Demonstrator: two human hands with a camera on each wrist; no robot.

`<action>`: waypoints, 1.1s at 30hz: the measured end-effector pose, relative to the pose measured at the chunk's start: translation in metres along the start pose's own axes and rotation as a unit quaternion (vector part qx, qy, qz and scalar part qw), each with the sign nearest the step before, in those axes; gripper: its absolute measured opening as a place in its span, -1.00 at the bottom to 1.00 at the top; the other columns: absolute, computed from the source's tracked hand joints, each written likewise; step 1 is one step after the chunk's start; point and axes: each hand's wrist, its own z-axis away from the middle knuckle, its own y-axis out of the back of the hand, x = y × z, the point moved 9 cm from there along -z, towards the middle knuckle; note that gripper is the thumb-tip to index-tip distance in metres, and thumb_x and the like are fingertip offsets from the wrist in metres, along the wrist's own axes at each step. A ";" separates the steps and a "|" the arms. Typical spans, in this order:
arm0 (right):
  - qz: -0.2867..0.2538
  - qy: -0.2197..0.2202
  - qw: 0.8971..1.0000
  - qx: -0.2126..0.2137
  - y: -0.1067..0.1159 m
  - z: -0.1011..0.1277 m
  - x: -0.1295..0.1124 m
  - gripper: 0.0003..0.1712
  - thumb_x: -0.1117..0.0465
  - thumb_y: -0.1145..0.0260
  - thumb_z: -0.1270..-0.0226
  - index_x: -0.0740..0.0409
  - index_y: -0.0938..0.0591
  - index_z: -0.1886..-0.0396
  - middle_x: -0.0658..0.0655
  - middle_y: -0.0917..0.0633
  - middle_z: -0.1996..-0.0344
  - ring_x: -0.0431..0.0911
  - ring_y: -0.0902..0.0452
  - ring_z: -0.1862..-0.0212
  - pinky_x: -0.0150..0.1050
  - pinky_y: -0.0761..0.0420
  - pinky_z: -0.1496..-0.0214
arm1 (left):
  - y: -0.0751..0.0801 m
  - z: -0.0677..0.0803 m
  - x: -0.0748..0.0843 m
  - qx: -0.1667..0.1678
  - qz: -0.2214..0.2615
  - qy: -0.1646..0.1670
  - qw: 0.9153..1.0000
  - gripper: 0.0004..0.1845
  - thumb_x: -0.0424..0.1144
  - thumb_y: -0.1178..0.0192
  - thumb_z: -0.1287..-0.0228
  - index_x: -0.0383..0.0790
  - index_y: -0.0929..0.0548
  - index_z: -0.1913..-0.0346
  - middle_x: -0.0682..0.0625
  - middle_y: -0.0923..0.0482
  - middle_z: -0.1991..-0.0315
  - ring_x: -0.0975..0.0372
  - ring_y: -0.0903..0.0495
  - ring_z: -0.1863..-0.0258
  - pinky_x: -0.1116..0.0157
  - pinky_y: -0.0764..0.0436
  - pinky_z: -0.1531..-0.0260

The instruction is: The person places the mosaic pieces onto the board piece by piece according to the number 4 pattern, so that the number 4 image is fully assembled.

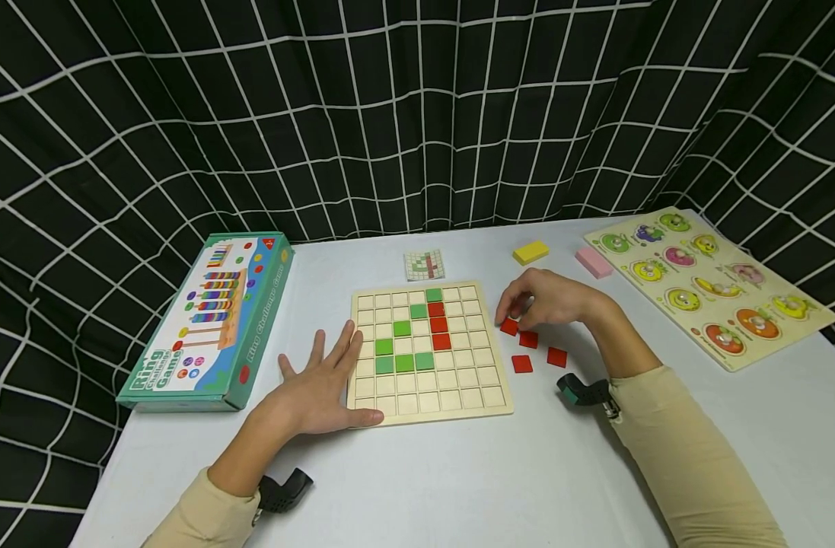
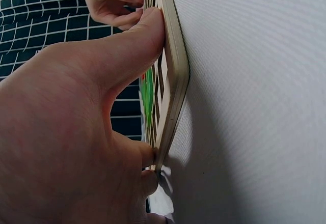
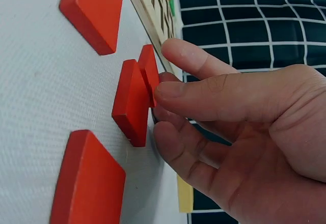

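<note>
The right hand (image 1: 547, 301) is picking up a red tile (image 3: 150, 74) from the table (image 1: 458, 472), just beside the right edge of the wooden board (image 1: 431, 403). In the right wrist view its thumb and fingers (image 3: 204, 102) pinch the thin tile and tip it up on its edge, and a second red tile (image 3: 130, 104) lies right against it. Three more red tiles (image 1: 540, 350) lie flat on the table close by — one near the board, one by the hand, one a bit farther out.

The left hand (image 1: 321, 388) is wide and flat, fingers spread. It rests on the table and presses on the board's left corner, with the thumb (image 2: 147, 35) along the near edge, so I think it keeps the board from sliding.

This looks like the picking-up step. Next the tile should go over to an empty square, most likely by the other red ones, and it has to drop in straight or it will catch on the little walls.

The board is a grid of small square holes. Some hold green tiles (image 1: 403, 346) in a slanted line and a short row, and three hold red tiles going down — the rest are empty.

Behind the board lies a small picture card (image 1: 425, 265). A ring game box (image 1: 211, 320) sits at the left. A yellow block (image 1: 530, 252), a pink block (image 1: 593, 261) and a fruit puzzle (image 1: 712, 285) sit at the right.
</note>
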 end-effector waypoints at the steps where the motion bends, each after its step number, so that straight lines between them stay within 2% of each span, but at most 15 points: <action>1: 0.002 0.001 1.000 0.001 0.000 0.000 0.000 -0.64 0.55 -0.39 -0.10 0.11 -0.84 0.19 0.06 -0.80 0.18 0.02 -0.59 0.10 -0.16 -0.60 0.03 | 0.000 0.000 0.000 0.000 0.001 0.000 1.000 0.36 0.52 -0.30 -0.10 -0.17 0.15 -0.71 -0.04 0.38 -0.74 -0.32 0.31 -0.66 -0.74 0.23 -0.15; 10: 0.014 0.002 1.000 0.014 0.000 -0.001 0.000 -0.70 0.52 -0.42 -0.10 0.11 -0.85 0.25 0.06 -0.79 0.23 -0.02 -0.60 0.16 -0.22 -0.61 0.09 | 0.000 0.001 0.000 0.001 -0.001 0.001 1.000 0.37 0.52 -0.30 -0.10 -0.16 0.15 -0.71 -0.03 0.38 -0.74 -0.32 0.30 -0.66 -0.74 0.21 -0.14; 25: 0.016 -0.030 0.999 0.036 0.003 -0.002 0.004 -0.79 0.44 -0.50 -0.17 0.16 -0.84 0.21 0.07 -0.78 0.34 -0.06 -0.55 0.27 -0.27 -0.59 0.24 | -0.001 0.000 0.000 0.003 -0.001 -0.001 1.000 0.37 0.53 -0.29 -0.10 -0.16 0.16 -0.71 -0.03 0.38 -0.74 -0.32 0.31 -0.66 -0.74 0.22 -0.14; 33: 0.024 -0.027 0.998 0.042 0.002 -0.003 0.006 -0.72 0.45 -0.57 -0.07 0.11 -0.85 0.21 0.06 -0.78 0.24 -0.04 -0.56 0.22 -0.26 -0.61 0.19 | 0.000 0.002 0.001 0.002 -0.002 -0.001 1.000 0.36 0.52 -0.30 -0.11 -0.17 0.15 -0.71 -0.04 0.38 -0.74 -0.32 0.30 -0.66 -0.74 0.21 -0.14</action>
